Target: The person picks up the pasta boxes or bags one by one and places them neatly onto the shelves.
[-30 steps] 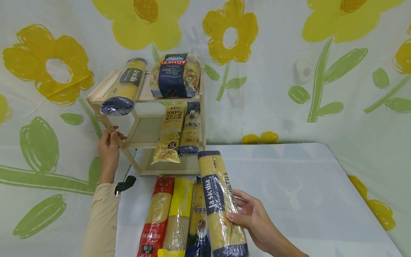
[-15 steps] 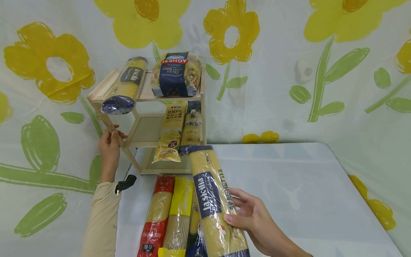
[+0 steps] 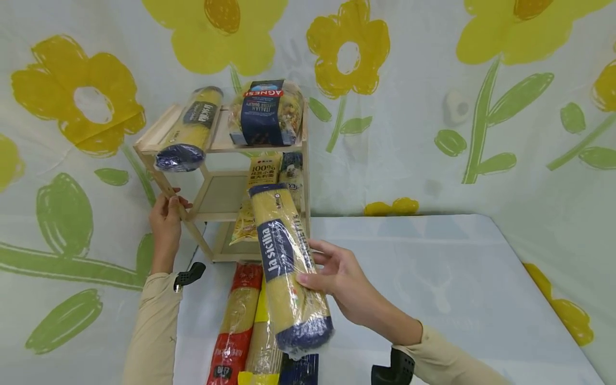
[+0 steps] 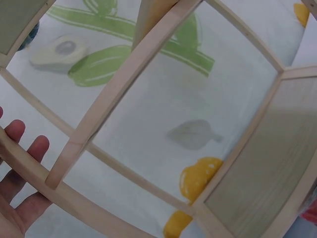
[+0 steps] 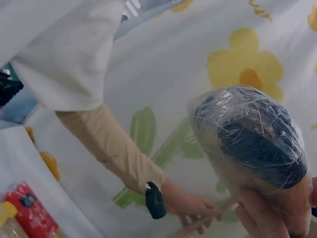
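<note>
My right hand [image 3: 341, 280] grips a pack of la sicilia spaghetti [image 3: 284, 267] by its right side, thumb on the front. The pack is tilted, its top overlapping the shelf's middle tier in the head view. The right wrist view shows its dark blue, clear-wrapped end [image 5: 262, 144] above my fingers [image 5: 262, 213]. My left hand [image 3: 166, 219] holds the left front post of the wooden shelf rack [image 3: 218, 195]; in the left wrist view fingers [image 4: 37, 148] and thumb wrap the wooden bar [image 4: 94, 215]. Behind the held pack, a yellow pasta bag [image 3: 264, 166] and another spaghetti pack [image 3: 292, 163] are partly hidden.
On the top tier lie another la sicilia pack [image 3: 192, 125] and an Agnesi pasta bag [image 3: 267, 115]. In front of the rack, a red pack [image 3: 231, 326], a yellow pack [image 3: 262, 342] and a dark blue pack [image 3: 299, 371] lie on the table [image 3: 409, 299]. A flowered cloth hangs behind.
My right hand has carried the spaghetti pack up and to the left, over the front of the rack. My left hand has stayed on the post.
</note>
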